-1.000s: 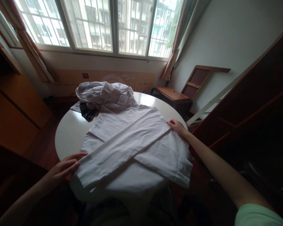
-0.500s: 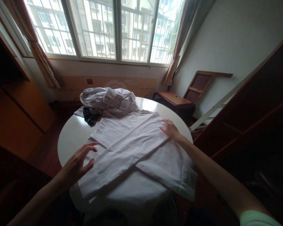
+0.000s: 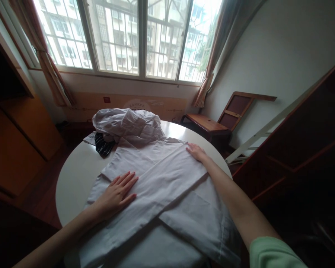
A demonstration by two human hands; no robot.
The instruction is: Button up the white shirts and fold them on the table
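A white long-sleeved garment [image 3: 156, 186] lies spread over the round white table [image 3: 72, 178], one sleeve laid diagonally across its body. On the lower left part of that sleeve my left hand [image 3: 118, 195] rests flat, fingers spread. Farther off, my right hand [image 3: 195, 152] lies on the upper right end of the folded strip with its fingers stretched out. Neither hand grips the cloth. The near edge of the garment drops below the frame.
A crumpled heap of pale cloth [image 3: 128, 124] sits at the table's far side, with a black striped cloth [image 3: 104, 145] beside it. Beyond stand a wooden chair [image 3: 209, 124] and a white ladder [image 3: 248, 149]. A long cardboard box [image 3: 100, 104] leans under the window.
My left hand has come down and moved right, from hovering at the garment's left edge to lying flat on the sleeve. My right hand has shifted slightly left. The view has moved a little.
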